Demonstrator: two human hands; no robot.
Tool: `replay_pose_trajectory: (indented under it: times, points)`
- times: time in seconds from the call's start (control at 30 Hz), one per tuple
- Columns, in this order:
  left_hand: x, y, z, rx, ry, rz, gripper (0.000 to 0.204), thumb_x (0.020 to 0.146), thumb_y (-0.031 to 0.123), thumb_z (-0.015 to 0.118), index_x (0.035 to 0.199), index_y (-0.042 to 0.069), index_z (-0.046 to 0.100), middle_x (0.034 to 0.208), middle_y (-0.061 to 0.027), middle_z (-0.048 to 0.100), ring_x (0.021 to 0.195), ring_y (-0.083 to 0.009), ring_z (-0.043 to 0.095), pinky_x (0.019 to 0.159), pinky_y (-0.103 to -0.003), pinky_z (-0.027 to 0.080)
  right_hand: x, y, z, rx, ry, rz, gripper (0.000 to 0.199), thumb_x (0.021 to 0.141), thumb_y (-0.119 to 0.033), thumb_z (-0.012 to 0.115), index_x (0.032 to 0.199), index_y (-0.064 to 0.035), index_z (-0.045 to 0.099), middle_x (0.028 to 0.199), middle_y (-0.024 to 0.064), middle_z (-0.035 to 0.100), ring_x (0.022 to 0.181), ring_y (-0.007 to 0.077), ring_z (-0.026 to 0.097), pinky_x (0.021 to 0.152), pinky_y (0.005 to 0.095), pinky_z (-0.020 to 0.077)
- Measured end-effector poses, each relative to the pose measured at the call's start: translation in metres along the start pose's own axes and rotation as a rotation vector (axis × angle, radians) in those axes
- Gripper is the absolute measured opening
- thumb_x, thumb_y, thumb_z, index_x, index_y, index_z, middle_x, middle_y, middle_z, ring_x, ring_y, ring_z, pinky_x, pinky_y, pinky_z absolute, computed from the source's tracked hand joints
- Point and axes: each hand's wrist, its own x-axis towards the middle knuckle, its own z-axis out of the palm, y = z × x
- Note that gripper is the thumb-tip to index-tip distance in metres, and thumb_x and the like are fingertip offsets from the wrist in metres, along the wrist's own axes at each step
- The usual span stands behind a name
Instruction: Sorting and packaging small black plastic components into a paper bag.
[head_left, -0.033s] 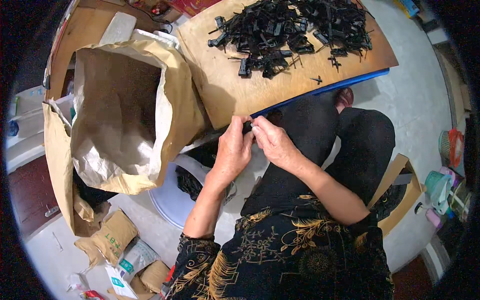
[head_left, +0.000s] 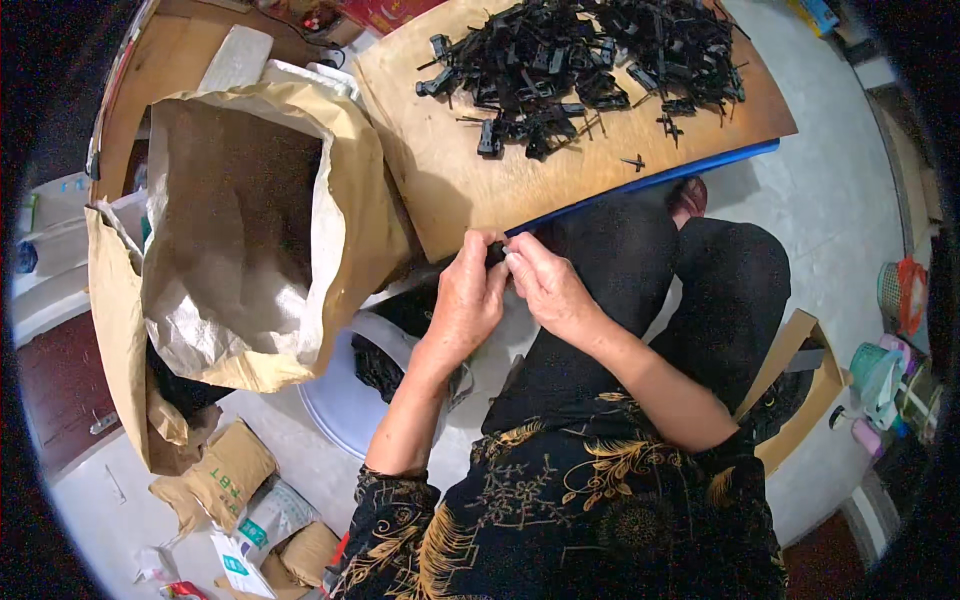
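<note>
1. In the head view, the small black piece [head_left: 495, 254] is sitting between the fingertips just at the near edge of the tabletop [head_left: 410, 120], toward its left corner.
2. The left hand [head_left: 466, 292] is pinching the piece between thumb and fingers; the right hand [head_left: 550, 288] is closing thumb and forefinger on its other side. The hands are nearly meeting, with only the piece between them, and both are being held low at the tabletop's near edge.
3. For handling, the piece is probably weighing very little and behaving like stiff moulded plastic, so it is likely resisting bending. Any thin prong on it would be the fragile part, and a smooth face could be slipping under dry fingertips.
4. The thicker body is likely offering the best hold, with a light pinch from opposite sides sparing any slender ends.
5. In looks, the piece is showing dark and tiny; the fingers are covering most of it, so its full shape is staying hidden.
6. On the tabletop's far part, a tangled heap of black parts [head_left: 560, 60] is showing blocky bodies and thin rods. One loose black part [head_left: 634, 162] is lying by itself nearer the tabletop's front edge, its short prongs crossing.
</note>
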Motion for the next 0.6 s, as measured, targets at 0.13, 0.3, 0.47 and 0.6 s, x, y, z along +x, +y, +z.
replay_pose_trajectory:
  times: [0.13,0.3,0.47,0.6]
  points:
    - [0.047,-0.021,0.002,-0.422,0.035,-0.184,0.014,0.087,0.013,0.047,0.092,0.000,0.044,0.066,-0.0107,0.053,0.060,-0.0156,0.053,0.055,-0.030,0.044,0.006,0.003,-0.004,0.326,0.106,0.169,0.017,0.093,-0.017,0.041,0.103,-0.0042,0.044,0.062,-0.0032,0.037,0.051,0.0050,0.035,0.045,0.0199,0.0309]
    - [0.152,-0.090,-0.029,-0.143,0.396,-0.234,0.021,0.087,0.020,0.047,0.089,0.000,0.049,0.058,-0.0070,0.050,0.052,-0.0136,0.050,0.048,-0.029,0.042,0.002,-0.004,-0.005,0.320,0.004,0.206,0.026,0.093,-0.023,0.042,0.110,-0.0036,0.041,0.065,-0.0030,0.036,0.052,0.0044,0.035,0.041,0.0191,0.0293]
    - [0.200,-0.093,-0.033,-0.047,0.460,-0.066,0.024,0.082,0.019,0.052,0.097,-0.001,0.054,0.068,-0.0125,0.056,0.063,-0.0215,0.057,0.059,-0.034,0.046,0.002,0.001,-0.009,0.294,-0.001,0.194,0.025,0.093,-0.021,0.044,0.111,-0.0038,0.042,0.063,-0.0037,0.037,0.053,0.0045,0.035,0.046,0.0193,0.0308]
    - [0.212,-0.095,-0.028,0.354,0.362,0.001,0.030,0.078,0.016,0.056,0.104,0.000,0.053,0.081,-0.0194,0.059,0.078,-0.0307,0.058,0.071,-0.038,0.045,0.002,0.001,-0.011,0.268,0.032,0.172,0.022,0.092,-0.019,0.045,0.108,-0.0036,0.045,0.062,-0.0036,0.038,0.055,0.0043,0.037,0.048,0.0197,0.0318]
